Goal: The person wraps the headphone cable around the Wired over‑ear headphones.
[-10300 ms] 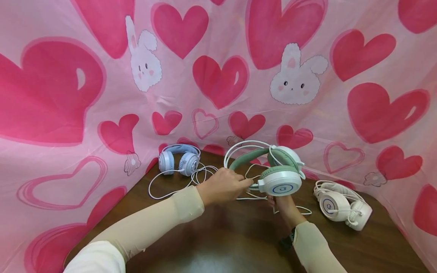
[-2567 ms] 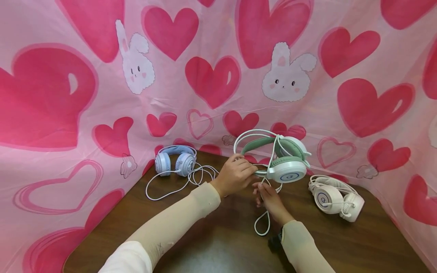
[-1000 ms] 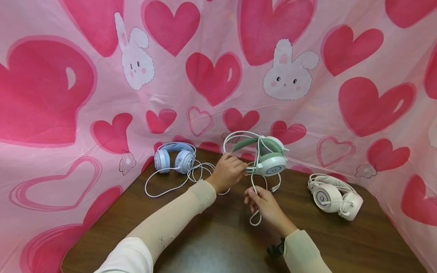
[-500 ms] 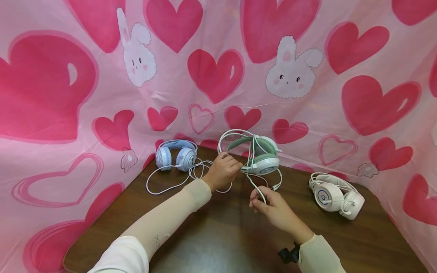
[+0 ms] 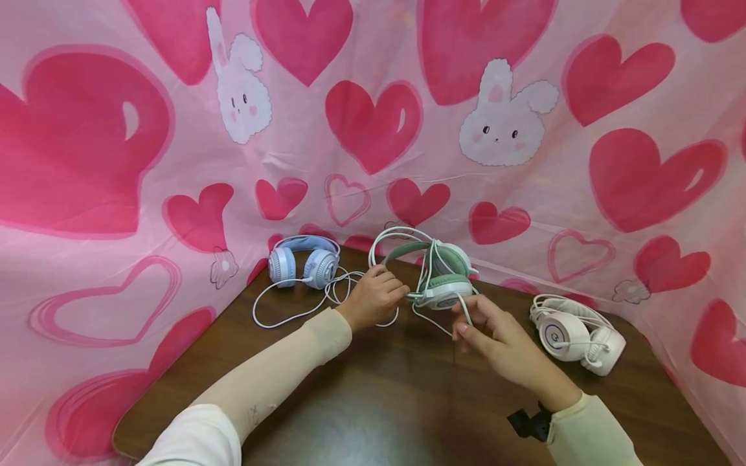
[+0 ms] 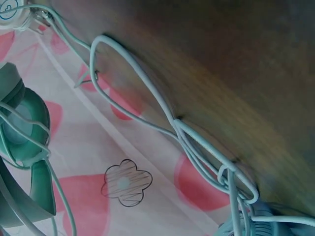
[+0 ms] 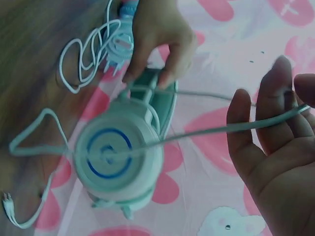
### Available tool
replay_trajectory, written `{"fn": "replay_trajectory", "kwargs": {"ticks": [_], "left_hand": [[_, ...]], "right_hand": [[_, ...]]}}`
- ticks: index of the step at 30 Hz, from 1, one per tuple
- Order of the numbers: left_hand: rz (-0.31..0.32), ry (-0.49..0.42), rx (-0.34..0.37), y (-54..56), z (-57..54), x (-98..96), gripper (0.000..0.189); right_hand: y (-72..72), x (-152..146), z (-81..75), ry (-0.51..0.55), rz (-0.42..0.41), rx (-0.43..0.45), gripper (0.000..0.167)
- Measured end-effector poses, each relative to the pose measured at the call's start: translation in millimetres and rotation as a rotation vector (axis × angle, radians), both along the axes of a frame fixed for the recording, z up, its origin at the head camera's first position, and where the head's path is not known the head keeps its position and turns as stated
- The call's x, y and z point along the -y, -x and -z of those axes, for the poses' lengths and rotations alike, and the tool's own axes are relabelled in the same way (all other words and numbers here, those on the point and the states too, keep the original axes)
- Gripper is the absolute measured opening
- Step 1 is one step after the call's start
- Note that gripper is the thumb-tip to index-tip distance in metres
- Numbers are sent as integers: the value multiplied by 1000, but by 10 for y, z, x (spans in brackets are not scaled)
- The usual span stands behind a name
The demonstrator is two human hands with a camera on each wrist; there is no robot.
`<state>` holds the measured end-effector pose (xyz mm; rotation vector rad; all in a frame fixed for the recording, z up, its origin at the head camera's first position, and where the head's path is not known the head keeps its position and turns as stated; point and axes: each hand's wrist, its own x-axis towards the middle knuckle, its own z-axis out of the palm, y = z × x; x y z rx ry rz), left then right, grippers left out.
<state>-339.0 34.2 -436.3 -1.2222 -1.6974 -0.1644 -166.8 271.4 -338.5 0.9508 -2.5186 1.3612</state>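
Observation:
White headphones with green padding (image 5: pixel 445 259) are held just above the table at its back middle. My left hand (image 5: pixel 375 299) pinches their headband; in the right wrist view its thumb and fingertip are on the band. Several turns of white cable wrap the headband beside the near ear cup (image 7: pixel 118 152). My right hand (image 5: pixel 504 340), right of the headphones, holds a stretch of the cable (image 7: pixel 211 129) drawn taut across its fingers. The cable's plug (image 7: pixel 9 204) hangs loose below. In the left wrist view, the green ear pad (image 6: pixel 32 123) shows at the left.
Light blue headphones (image 5: pixel 320 268) stand at the back left, their white cable (image 5: pixel 291 321) looped on the wooden table (image 5: pixel 373 414). White headphones (image 5: pixel 562 336) with wrapped cable lie at the right. A pink heart-print cloth (image 5: pixel 373 200) hangs behind.
More cable turns now cross the headband than ten seconds ago. Over the last second my right hand has moved right, drawing the cable sideways. My left hand has kept its hold on the headband.

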Motion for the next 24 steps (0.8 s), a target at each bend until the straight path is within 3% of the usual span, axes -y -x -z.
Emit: {"fn": "replay_trajectory", "kwargs": {"ticks": [10,17,24], "left_hand": [[64,54,-3,-109,52,49,16],[104,113,-49,-188,98,73,21],[88,131,-25,-247,123,139,25]], "right_hand": [[81,-152,-242,-103,157,-108,25],[105,-254,-358,-213,309,-250,21],[204,-302,-459,-264,454,-278,10]]}}
